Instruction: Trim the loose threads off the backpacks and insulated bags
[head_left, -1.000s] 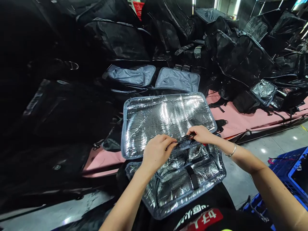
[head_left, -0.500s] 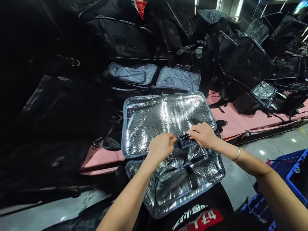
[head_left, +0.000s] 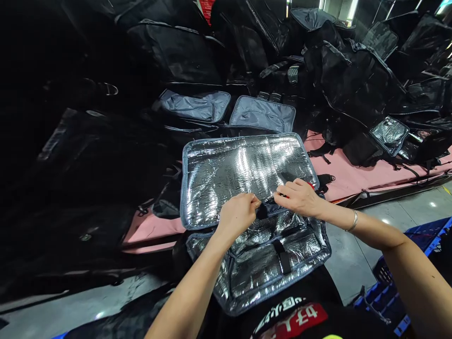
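An insulated bag with shiny silver foil lining [head_left: 254, 273] lies on my lap, its grey-edged lid [head_left: 226, 169] folded back away from me. My left hand [head_left: 238, 212] is closed in a pinch at the seam between lid and body, on a short black strap [head_left: 262, 211]. To its right, my right hand [head_left: 298, 197] is closed just above the same seam. In it is a small red-handled tool [head_left: 310, 185] with a dark pointed tip, mostly hidden by the fingers. Another black strap [head_left: 281, 256] crosses the lining inside the bag.
Black bags [head_left: 356, 80] are heaped behind and to the left. Two grey panels [head_left: 263, 113] lie beyond the lid. Under the bags runs a pink surface [head_left: 360, 172]. Blue plastic crates [head_left: 383, 301] stand on the floor at the lower right.
The black strip that stretched between both hands now hangs only at my left hand. My right fingers have shifted slightly, and red parts of the tool now show.
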### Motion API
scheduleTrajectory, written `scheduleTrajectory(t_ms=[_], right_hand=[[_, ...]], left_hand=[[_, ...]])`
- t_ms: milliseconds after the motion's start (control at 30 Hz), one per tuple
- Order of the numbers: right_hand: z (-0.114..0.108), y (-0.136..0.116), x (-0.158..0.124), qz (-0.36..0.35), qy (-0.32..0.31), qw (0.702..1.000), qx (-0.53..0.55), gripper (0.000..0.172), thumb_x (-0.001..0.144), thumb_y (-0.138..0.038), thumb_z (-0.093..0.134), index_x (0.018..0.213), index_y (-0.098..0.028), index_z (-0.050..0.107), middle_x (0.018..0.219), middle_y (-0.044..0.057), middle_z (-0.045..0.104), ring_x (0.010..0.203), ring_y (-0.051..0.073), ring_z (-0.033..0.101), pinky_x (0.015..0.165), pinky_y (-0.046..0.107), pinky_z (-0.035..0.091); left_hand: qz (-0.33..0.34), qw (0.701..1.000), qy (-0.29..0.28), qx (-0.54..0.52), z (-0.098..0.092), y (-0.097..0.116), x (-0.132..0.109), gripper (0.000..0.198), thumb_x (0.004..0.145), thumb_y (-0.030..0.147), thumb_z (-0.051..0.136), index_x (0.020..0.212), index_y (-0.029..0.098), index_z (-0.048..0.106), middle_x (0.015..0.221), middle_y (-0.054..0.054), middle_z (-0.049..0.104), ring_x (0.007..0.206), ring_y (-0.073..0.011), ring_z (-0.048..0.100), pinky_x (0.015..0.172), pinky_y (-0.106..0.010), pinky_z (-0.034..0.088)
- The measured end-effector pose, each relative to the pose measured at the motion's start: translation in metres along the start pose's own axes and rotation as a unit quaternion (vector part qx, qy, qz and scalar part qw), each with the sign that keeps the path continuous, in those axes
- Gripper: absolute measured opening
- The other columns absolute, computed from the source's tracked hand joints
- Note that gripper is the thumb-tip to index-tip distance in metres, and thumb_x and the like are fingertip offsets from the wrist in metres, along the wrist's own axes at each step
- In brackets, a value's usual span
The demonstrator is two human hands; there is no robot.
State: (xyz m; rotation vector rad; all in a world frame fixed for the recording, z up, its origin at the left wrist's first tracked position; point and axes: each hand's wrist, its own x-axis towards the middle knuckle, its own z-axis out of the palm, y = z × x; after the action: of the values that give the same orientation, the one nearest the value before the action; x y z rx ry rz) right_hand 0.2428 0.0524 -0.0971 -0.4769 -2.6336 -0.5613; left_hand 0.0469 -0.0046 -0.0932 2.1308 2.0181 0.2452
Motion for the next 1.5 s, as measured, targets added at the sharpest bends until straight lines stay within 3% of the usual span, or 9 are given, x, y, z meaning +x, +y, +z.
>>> scheduleTrajectory(t_ms=[167,333,767,1100,1300,1500], right_hand=[[0.008,0.026,0.01,0.005,-0.085,0.987,0.139,0.008,0.087,-0.024,0.054,0.09,-0.02,0.061,0.089,0.004,0.062,0.075,0.017,0.048,0.062,0.028,0.025],[0.018,0.036,0.011,0.031,-0.1,0.966,0.237,0.012,0.085,-0.028,0.059,0.091,-0.018,0.062,0.091,0.005,0.062,0.08,0.018,0.051,0.068,0.027,0.031],[0.017,0.028,0.008,-0.049,-0.032,0.993,0.104,0.015,0.092,-0.028,0.047,0.09,-0.02,0.06,0.087,0.003,0.06,0.075,0.015,0.044,0.062,0.03,0.022],[0.005,0.013,0.002,-0.043,-0.001,0.999,0.024,0.028,0.094,-0.01,0.034,0.091,-0.021,0.059,0.084,0.002,0.058,0.071,0.014,0.04,0.061,0.03,0.021],[0.011,0.031,0.006,-0.044,-0.074,0.987,0.137,0.012,0.09,-0.024,0.049,0.09,-0.02,0.06,0.088,0.003,0.06,0.076,0.016,0.045,0.063,0.029,0.024],[0.026,0.035,0.014,-0.035,-0.074,0.963,0.255,0.017,0.09,-0.031,0.05,0.096,-0.018,0.06,0.092,0.005,0.061,0.086,0.017,0.051,0.071,0.028,0.032]], left_hand=[[0.0,1.0,-0.007,0.0,0.0,0.001,-0.002,0.027,0.084,0.022,0.037,0.078,0.02,0.063,0.088,-0.005,0.069,0.082,-0.0204,0.061,0.063,-0.028,0.039],[-0.002,1.0,-0.021,0.006,0.0,0.0,-0.002,0.03,0.086,0.022,0.033,0.078,0.02,0.062,0.09,-0.005,0.068,0.083,-0.021,0.06,0.064,-0.029,0.039],[0.002,1.0,-0.009,0.011,0.003,-0.001,-0.001,0.029,0.086,0.024,0.034,0.08,0.021,0.062,0.089,-0.005,0.068,0.085,-0.0213,0.061,0.068,-0.029,0.04],[0.005,1.0,-0.001,0.009,0.004,-0.002,-0.001,0.029,0.086,0.025,0.034,0.078,0.021,0.061,0.086,-0.004,0.068,0.084,-0.0207,0.06,0.066,-0.029,0.04],[0.008,1.0,-0.003,0.006,0.006,-0.001,-0.002,0.03,0.087,0.026,0.033,0.08,0.021,0.063,0.09,-0.005,0.068,0.084,-0.0214,0.061,0.065,-0.029,0.041],[0.01,1.0,-0.004,0.022,0.007,0.002,-0.003,0.031,0.086,0.024,0.034,0.083,0.02,0.064,0.087,-0.007,0.068,0.083,-0.0226,0.061,0.065,-0.03,0.042]])
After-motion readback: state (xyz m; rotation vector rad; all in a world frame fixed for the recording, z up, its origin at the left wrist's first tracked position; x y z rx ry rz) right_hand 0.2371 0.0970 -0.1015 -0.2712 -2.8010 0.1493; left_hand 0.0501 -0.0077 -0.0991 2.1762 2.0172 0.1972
